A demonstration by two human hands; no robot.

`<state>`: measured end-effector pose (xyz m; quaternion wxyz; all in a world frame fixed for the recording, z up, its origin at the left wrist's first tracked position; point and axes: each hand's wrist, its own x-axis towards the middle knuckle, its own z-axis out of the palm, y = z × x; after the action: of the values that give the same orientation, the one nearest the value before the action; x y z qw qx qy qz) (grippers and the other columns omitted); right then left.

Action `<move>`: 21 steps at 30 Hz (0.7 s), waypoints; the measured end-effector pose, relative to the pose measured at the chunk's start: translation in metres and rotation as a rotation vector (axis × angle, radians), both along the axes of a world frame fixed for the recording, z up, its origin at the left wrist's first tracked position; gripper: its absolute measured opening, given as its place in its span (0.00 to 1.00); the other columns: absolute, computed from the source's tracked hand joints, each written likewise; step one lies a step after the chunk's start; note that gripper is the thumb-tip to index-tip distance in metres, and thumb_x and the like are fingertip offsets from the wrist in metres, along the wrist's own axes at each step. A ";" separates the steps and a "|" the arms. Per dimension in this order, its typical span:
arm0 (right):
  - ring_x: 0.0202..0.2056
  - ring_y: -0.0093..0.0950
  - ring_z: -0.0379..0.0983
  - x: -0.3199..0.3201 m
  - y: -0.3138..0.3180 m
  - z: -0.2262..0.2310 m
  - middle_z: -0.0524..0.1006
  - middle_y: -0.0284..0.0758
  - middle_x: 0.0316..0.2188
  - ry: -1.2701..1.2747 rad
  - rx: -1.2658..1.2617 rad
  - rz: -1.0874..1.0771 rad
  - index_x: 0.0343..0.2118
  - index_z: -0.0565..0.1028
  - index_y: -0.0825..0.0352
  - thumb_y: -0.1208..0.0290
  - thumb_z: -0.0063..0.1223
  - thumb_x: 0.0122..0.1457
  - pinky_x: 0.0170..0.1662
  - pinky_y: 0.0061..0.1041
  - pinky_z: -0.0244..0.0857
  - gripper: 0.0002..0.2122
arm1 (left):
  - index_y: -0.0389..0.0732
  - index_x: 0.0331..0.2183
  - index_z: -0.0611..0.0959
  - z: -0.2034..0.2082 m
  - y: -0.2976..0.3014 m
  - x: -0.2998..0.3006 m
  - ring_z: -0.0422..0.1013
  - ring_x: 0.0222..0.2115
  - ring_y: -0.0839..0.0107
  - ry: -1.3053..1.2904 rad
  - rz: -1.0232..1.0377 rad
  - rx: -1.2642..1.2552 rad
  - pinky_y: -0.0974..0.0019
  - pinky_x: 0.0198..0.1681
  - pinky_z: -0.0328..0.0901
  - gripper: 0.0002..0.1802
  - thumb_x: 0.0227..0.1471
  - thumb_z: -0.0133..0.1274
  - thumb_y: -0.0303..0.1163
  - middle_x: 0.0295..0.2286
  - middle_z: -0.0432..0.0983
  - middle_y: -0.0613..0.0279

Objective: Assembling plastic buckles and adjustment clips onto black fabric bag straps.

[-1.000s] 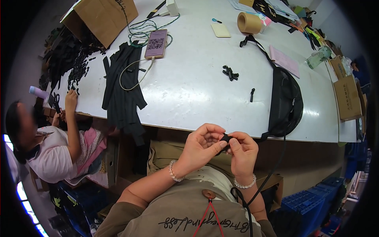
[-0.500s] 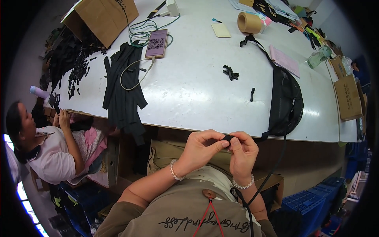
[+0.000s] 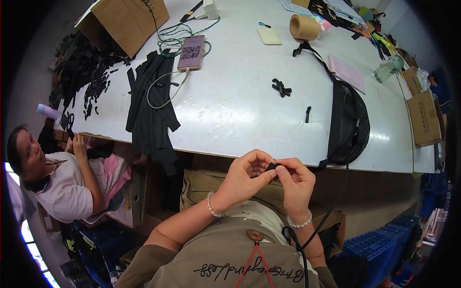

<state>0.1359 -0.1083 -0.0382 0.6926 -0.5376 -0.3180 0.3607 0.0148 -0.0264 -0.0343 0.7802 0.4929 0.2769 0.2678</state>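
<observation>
Between the fingertips of both hands is a small black piece (image 3: 272, 167), mostly covered, so its kind cannot be made out. My left hand (image 3: 248, 174) pinches it from the left, my right hand (image 3: 295, 180) from the right, just off the table's front edge. Beyond them on the white table (image 3: 225, 115) lies one small black pull-like piece (image 3: 308, 114), and farther back a little heap of similar black pieces (image 3: 281, 88). A black mesh bag with a strap (image 3: 346, 125) rests to the right, its lower end at the front edge.
Black fabric strips (image 3: 151, 108) hang over the front edge at left. A phone (image 3: 191, 53) with its cable lies behind them, near a cardboard box (image 3: 127, 24). At the back are a tape roll (image 3: 303, 27) and a bottle (image 3: 388, 69). A co-worker (image 3: 65, 180) sits at left.
My fingers have shifted on the small black piece, with the left hand raised slightly and its fingers curled more. The co-worker's head has turned. Things on the table stay put.
</observation>
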 end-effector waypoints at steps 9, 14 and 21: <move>0.27 0.16 0.69 0.007 0.000 0.014 0.73 0.33 0.28 0.151 -0.075 0.035 0.39 0.71 0.75 0.82 0.51 0.55 0.30 0.14 0.65 0.09 | 0.36 0.44 0.78 0.001 0.004 -0.005 0.67 0.31 0.82 -0.022 -0.003 0.084 0.77 0.37 0.63 0.16 0.52 0.51 0.22 0.30 0.72 0.68; 0.22 0.16 0.68 0.013 -0.001 0.009 0.72 0.31 0.23 0.152 -0.174 0.133 0.33 0.71 0.73 0.79 0.49 0.56 0.25 0.13 0.63 0.04 | 0.36 0.44 0.78 -0.002 0.008 -0.006 0.68 0.32 0.81 -0.043 -0.019 0.128 0.75 0.38 0.64 0.15 0.52 0.49 0.21 0.32 0.73 0.67; 0.19 0.13 0.65 0.010 0.000 0.007 0.74 0.30 0.21 0.086 -0.181 0.136 0.30 0.73 0.73 0.79 0.53 0.55 0.21 0.11 0.59 0.03 | 0.35 0.41 0.79 0.000 0.010 -0.009 0.69 0.31 0.82 -0.033 -0.057 0.071 0.76 0.36 0.64 0.13 0.51 0.50 0.22 0.31 0.74 0.67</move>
<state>0.1461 -0.1082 -0.0309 0.6283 -0.5591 -0.2898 0.4569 0.0062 -0.0169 -0.0344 0.7740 0.5234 0.2403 0.2632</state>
